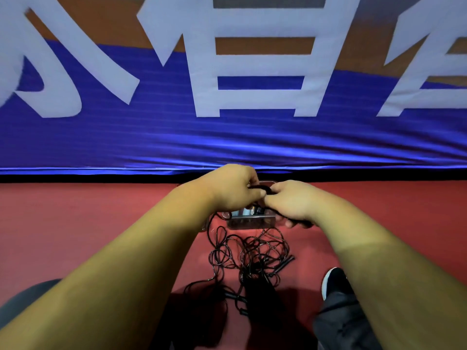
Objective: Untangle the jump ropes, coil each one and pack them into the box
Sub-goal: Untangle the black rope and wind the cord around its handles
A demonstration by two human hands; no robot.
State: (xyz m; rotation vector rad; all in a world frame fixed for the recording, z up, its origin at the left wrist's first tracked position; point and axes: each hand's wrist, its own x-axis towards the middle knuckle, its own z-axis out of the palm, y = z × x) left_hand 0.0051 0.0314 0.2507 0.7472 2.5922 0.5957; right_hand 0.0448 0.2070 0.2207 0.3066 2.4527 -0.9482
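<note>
Red floor (75,223) lies open left and right of the clear box (250,221), which sits near the lower edge of a blue banner (227,142); a shoe (333,281) stands at near right. Above the box, the left hand (232,188) and right hand (290,202) meet, fingers curled round a black rope loop (262,189). A thin black tangle (252,256) of ropes lies on the floor just this side of the box.

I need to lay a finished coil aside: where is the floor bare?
The red floor left of the box, up to the banner, is bare; so is the stretch right of the right hand. Crowded: the rope tangle between box and shoe.
</note>
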